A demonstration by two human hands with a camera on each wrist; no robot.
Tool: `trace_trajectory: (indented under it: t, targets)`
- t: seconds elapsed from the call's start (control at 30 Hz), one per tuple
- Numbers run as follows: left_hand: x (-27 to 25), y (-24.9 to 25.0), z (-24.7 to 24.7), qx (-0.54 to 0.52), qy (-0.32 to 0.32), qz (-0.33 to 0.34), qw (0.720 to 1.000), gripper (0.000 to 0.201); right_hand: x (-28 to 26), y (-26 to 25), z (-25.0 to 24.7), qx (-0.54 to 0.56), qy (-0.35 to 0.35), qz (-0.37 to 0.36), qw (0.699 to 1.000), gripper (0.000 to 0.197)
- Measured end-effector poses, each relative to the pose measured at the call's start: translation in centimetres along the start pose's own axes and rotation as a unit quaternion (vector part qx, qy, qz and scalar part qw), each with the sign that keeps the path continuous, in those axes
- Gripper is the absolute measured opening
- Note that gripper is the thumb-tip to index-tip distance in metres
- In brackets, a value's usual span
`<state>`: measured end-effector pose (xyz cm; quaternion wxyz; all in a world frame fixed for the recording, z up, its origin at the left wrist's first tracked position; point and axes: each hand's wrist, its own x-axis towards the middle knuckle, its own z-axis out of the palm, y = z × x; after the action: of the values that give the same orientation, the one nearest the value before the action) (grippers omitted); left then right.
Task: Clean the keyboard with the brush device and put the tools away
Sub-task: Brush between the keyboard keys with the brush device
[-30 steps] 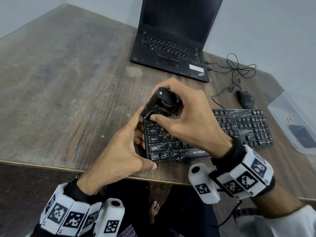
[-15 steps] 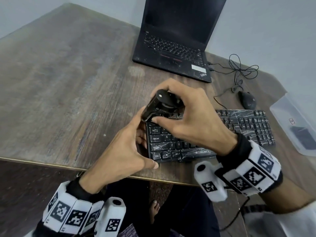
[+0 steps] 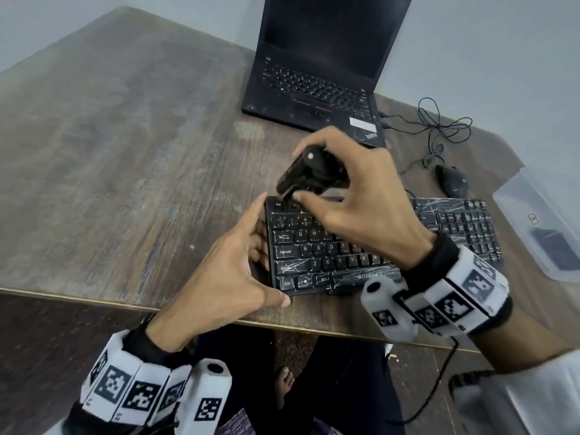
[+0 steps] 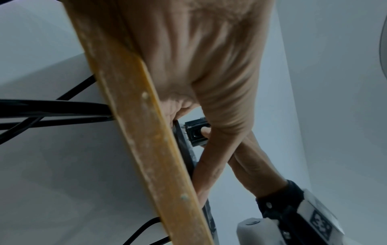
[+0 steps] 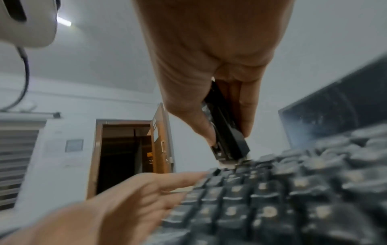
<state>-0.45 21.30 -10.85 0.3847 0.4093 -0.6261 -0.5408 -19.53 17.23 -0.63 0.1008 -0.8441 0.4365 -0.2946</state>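
A black keyboard (image 3: 345,255) lies near the table's front edge. My right hand (image 3: 315,183) grips a small black brush device (image 3: 301,171) between thumb and fingers. The device is tilted, with its lower end on the top key row just right of the Esc key. The right wrist view shows the brush device (image 5: 227,132) with its pale tip touching the keyboard (image 5: 272,199). My left hand (image 3: 238,262) lies against the keyboard's left end, forefinger reaching to the far-left corner and thumb at the near-left corner. The left hand (image 5: 146,189) holds nothing.
An open black laptop (image 3: 320,76) stands behind the keyboard. A black mouse (image 3: 452,180) and its tangled cable (image 3: 439,127) lie at the back right. A clear plastic box (image 3: 546,227) holding a dark item sits at the far right. The wooden table (image 3: 125,152) stretches left.
The brush device has shifted slightly right along the top key row, uncovering the Esc key. The left forefinger no longer touches it. The left hand stays at the keyboard's left end.
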Motion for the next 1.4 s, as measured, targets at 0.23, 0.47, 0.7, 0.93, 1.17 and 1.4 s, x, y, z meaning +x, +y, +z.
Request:
trace_trajectory:
  t: [0.23, 0.47, 0.7, 0.93, 1.17, 1.4]
  targets:
    - [0.0, -0.1, 0.0, 0.002, 0.0, 0.006, 1.0, 0.143, 0.0, 0.1, -0.2, -0.026, 0.032, 0.014, 0.999, 0.042]
    - [0.0, -0.5, 0.0, -0.006, -0.003, 0.007, 1.0, 0.147, -1.1, 0.9, -1.2, -0.068, 0.043, 0.066, 0.995, 0.045]
    - [-0.1, -0.2, 0.0, -0.009, 0.004, 0.002, 1.0, 0.143, -1.9, -0.9, 1.0, 0.023, 0.049, 0.083, 0.995, 0.038]
    - [0.0, -0.2, 0.2, -0.018, 0.022, 0.0, 1.0, 0.142, -1.6, -0.9, 1.0, 0.006, 0.075, 0.112, 0.991, 0.039]
    - [0.3, -0.2, 0.1, -0.024, 0.046, 0.012, 0.999, 0.131, -1.5, -0.1, 0.5, -0.026, 0.092, 0.098, 0.991, 0.037]
    - [0.4, -0.4, 0.2, -0.022, 0.05, 0.003, 0.999, 0.133, -1.6, 0.3, 0.8, -0.013, 0.108, 0.098, 0.989, 0.039]
